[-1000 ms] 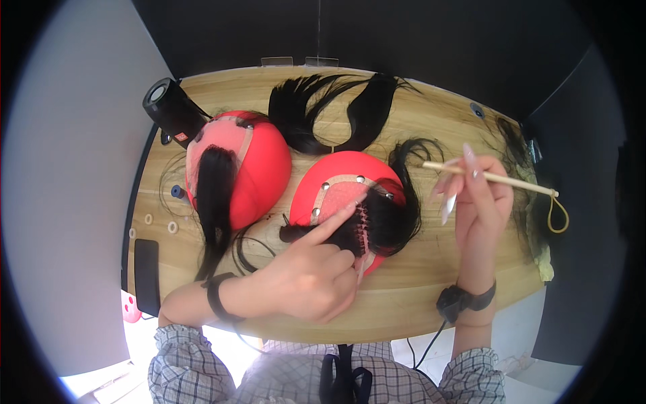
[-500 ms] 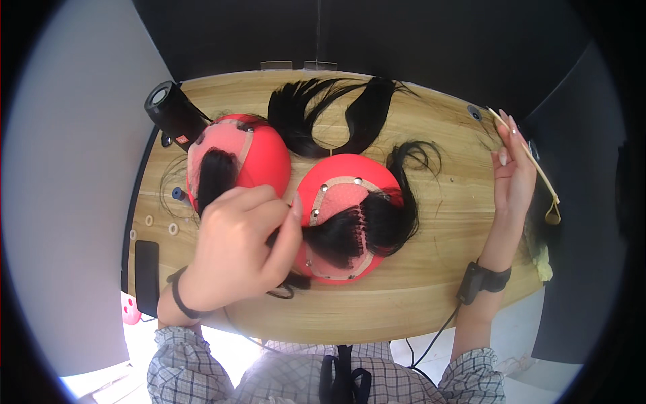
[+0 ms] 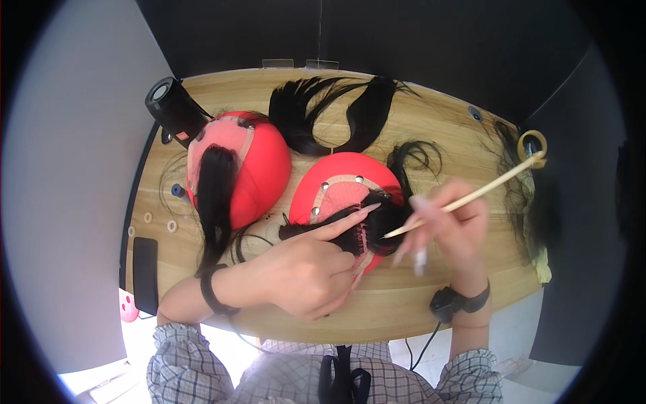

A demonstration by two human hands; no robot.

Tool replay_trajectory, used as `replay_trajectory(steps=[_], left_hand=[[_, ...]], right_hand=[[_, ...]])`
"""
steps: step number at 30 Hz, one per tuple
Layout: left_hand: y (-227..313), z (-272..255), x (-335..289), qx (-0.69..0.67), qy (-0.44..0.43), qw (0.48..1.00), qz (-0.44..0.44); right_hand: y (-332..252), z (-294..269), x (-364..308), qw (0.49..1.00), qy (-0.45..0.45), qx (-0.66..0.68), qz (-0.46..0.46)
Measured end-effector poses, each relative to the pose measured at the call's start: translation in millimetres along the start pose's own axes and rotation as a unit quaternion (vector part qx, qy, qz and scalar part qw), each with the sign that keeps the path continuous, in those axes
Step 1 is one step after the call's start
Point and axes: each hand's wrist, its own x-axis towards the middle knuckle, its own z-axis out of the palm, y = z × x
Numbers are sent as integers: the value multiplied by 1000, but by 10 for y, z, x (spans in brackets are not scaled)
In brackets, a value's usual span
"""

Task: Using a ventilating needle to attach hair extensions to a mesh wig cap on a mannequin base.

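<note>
Where black hair crosses it, red wig block (image 3: 340,176), pinned lace patch (image 3: 340,196)

Crowded around the near red wig form (image 3: 336,178)

Second form (image 3: 259,165) crowds its left, loose hair (image 3: 336,114) lies behind; bare tabletop (image 3: 417,306) stays open in front.

A light wooden table (image 3: 431,316) stands against dark walls (image 3: 404,34), with bright pale floor (image 3: 67,202) alongside.

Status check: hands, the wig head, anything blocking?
Left hand pinning hair on near red head. Right hand holds stick, tip at hair. Nothing blocking.
</note>
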Motion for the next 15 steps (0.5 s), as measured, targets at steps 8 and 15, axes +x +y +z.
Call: replay_trajectory(steps=[8,15], left_hand=[[-90,-112,27,-95,-11,995,-7],[-235,-86,-16,-152,55,987,4]], right_hand=[[375,28,5,993,-43,54,99],[381,-8,46,989,-29,88,114]])
